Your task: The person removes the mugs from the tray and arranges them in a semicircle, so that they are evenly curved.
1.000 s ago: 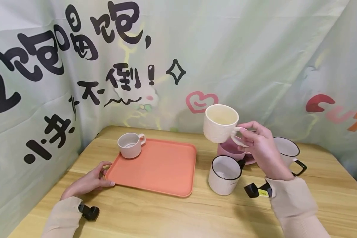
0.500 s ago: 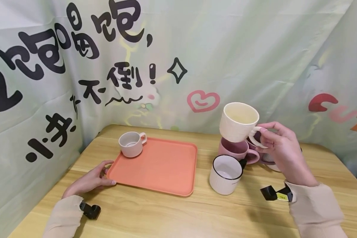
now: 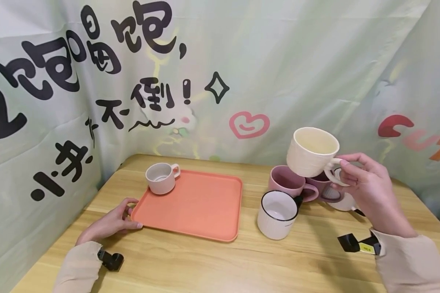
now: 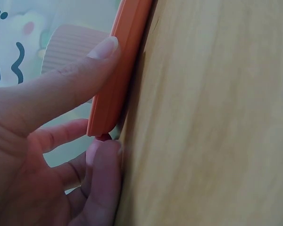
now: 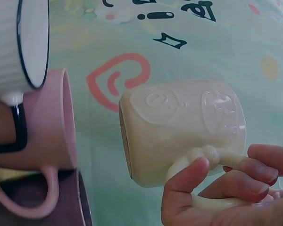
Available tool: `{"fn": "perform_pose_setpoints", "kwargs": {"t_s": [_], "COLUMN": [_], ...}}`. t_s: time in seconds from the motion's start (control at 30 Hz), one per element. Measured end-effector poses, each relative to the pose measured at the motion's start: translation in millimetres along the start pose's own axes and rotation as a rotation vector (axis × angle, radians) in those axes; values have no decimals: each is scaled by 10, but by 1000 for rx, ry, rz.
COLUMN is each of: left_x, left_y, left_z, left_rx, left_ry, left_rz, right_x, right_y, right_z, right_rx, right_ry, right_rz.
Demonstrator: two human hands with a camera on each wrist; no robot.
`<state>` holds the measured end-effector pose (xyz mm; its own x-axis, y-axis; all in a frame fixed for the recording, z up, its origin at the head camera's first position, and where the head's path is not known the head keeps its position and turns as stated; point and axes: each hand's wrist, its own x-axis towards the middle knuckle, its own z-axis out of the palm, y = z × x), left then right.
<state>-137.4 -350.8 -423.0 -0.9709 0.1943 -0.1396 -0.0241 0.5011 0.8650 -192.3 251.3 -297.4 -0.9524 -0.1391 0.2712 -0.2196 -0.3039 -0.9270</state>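
Cream mug point(image 3: 311, 154) is held aloft by its handle, pinched in the right hand point(image 3: 370, 191), above the pink mug point(image 3: 287, 183) and well right of the orange tray point(image 3: 194, 203). The tray's near corner is gripped by the left hand point(image 3: 111, 221), thumb on the rim, on the bench point(image 3: 205, 260).

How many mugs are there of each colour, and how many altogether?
cream mug, held in the right hand: 1
pink mug: 1
dark purple mug: 1
white black-rimmed mugs: 2
pale beige mug, on the orange tray: 1
Total: 6 mugs
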Motion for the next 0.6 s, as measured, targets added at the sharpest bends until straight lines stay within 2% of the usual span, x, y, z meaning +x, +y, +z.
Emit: {"fn": "perform_pose_setpoints", "kwargs": {"t_s": [0.13,0.43,0.6], "left_x": [3,2,0], "left_y": [-7,4,23], "left_z": [2,6,4], "left_rx": [-3,2,58], "left_ry": [2,-1,-9], "left_rz": [-5,5,53], "right_x": [-51,-130,-189], "right_y": [-15,-43,-68], "right_z": [-86,-275,-374], "right_rx": [20,-19,-7], "right_ry": [-10,19,29], "right_rz": [-8,-28,-42]}}
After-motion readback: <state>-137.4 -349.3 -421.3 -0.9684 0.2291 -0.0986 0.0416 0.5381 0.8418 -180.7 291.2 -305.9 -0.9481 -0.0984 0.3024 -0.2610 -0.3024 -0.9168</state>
